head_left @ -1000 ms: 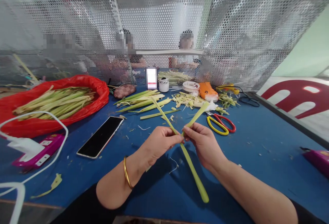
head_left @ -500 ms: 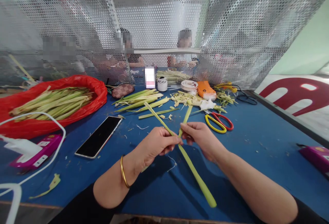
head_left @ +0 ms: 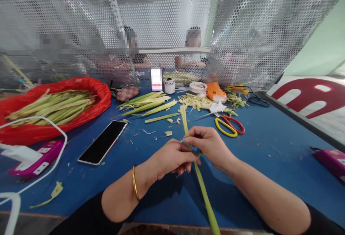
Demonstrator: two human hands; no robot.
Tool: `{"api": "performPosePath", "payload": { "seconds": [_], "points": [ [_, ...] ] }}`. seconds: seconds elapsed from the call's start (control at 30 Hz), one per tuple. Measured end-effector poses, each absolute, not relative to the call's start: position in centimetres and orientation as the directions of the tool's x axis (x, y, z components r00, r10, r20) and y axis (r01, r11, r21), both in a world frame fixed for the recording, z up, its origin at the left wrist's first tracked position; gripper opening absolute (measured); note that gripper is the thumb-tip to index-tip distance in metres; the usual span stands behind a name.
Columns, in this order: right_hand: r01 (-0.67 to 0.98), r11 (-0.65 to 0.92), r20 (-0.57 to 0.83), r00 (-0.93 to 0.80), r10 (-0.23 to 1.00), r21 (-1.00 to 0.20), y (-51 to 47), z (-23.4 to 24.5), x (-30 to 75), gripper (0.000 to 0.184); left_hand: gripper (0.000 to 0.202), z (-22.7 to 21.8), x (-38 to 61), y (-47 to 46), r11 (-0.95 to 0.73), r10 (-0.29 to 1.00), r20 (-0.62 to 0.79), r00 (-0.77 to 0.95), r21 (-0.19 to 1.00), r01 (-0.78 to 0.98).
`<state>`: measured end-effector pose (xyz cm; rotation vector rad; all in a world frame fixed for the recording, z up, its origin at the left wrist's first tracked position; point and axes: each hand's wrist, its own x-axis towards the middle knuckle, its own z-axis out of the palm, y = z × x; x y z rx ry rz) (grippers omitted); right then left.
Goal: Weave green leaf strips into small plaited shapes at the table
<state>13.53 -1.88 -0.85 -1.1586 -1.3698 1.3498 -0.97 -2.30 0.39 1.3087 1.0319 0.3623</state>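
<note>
A long green plant stalk runs from the table's near edge up through both hands, its paler flat upper end pointing away from me. My left hand, with a gold bangle at the wrist, is closed round the stalk's middle. Just above and to the right, my right hand pinches the stalk with thumb and fingers. The fingers partly hide the stretch between them. Small pale scraps lie on the blue table beyond the hands. Yellow-and-red-handled scissors lie to the right.
On the left are a red bag of stalks, a phone and a purple power strip with a white cable. More stalks, peelings, a tape roll and an orange packet lie before a perforated metal screen.
The stalk has swung more upright, with its upper end moving right. The separate strip in my right hand no longer shows apart. My hands are closer together, and a new scrap lies beyond them.
</note>
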Motion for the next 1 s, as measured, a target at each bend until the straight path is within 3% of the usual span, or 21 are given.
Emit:
{"api": "performPosePath", "payload": {
  "seconds": [0.23,0.8,0.9,1.0],
  "points": [
    [0.027,0.072,0.072,-0.018,0.997,-0.997,-1.7,-1.7,13.4,0.022,0.022,0.1,-1.5,-1.9,0.267,0.69,-0.402,0.602,0.914,0.305],
    [0.109,0.078,0.077,-0.012,0.997,-0.991,-1.5,-2.4,12.9,0.021,0.022,-0.3,-1.0,-2.1,0.296,0.668,-0.434,0.605,0.9,0.32],
    [0.221,0.17,0.163,-0.05,0.985,-0.96,-0.7,-2.1,13.7,0.02,0.025,-0.4,-0.9,-2.1,0.344,0.71,-0.421,0.565,0.907,0.245],
    [0.313,0.293,0.317,0.027,0.948,-0.903,0.2,-1.6,15.2,0.026,0.033,-0.3,-1.2,-1.7,0.347,0.796,-0.354,0.491,0.931,0.11]
  ]
}}
